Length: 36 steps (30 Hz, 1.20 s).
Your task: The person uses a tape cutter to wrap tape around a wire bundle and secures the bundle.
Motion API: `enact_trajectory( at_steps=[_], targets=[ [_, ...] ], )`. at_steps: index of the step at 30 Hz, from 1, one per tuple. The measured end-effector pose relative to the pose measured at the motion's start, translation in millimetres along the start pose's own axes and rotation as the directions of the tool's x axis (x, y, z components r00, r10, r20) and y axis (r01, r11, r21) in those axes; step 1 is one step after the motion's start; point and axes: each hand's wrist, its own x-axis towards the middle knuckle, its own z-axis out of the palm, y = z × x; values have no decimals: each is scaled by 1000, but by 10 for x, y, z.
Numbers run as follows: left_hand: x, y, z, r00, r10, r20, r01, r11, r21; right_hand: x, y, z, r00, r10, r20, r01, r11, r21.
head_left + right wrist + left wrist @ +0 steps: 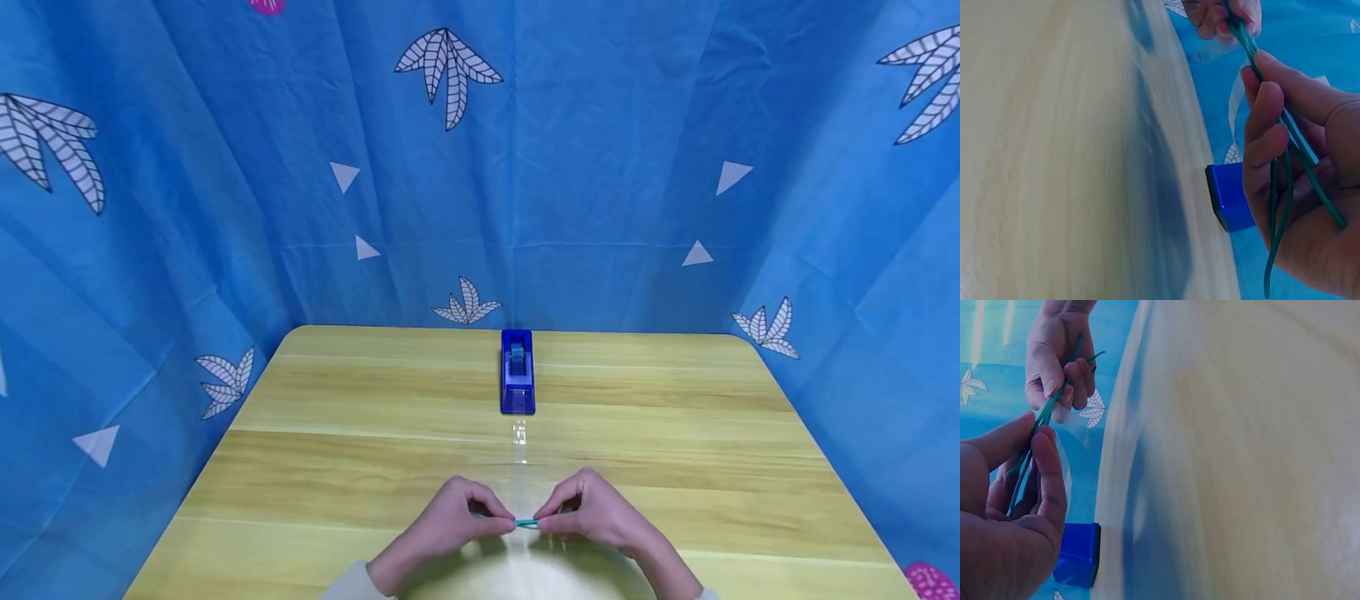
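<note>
Several thin green cords point(527, 523) run between my two hands near the front of the table. My left hand point(453, 521) pinches the bundle between thumb and fingertips. Close beside it, my right hand point(596, 517) pinches the same bundle a short gap away. In the right wrist view, loose green cord ends point(1288, 181) hang down across the right palm. More strands point(1022, 469) pass inside the left palm in the left wrist view. A strip of clear tape point(521, 442) stretches from the dispenser toward the hands; whether it touches the cords I cannot tell.
A blue tape dispenser point(517, 400) with a roll in it stands at the back middle of the light wooden table point(337, 483). Blue patterned curtains point(600, 167) surround the table at the back and both sides.
</note>
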Motion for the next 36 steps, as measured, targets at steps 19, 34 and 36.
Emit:
enact_trajectory(
  at_steps=[19,34,36],
  targets=[
    [-14,-7,54,995,-76,-63,67,990,-123,4,43,36,994,-105,-11,103,989,-108],
    [-28,-35,102,996,-12,-89,5,996,-85,48,85,48,991,12,131,-20,998,62],
    [-28,-41,100,996,-13,-92,6,997,-76,52,103,52,992,13,124,-23,997,80]
  ],
)
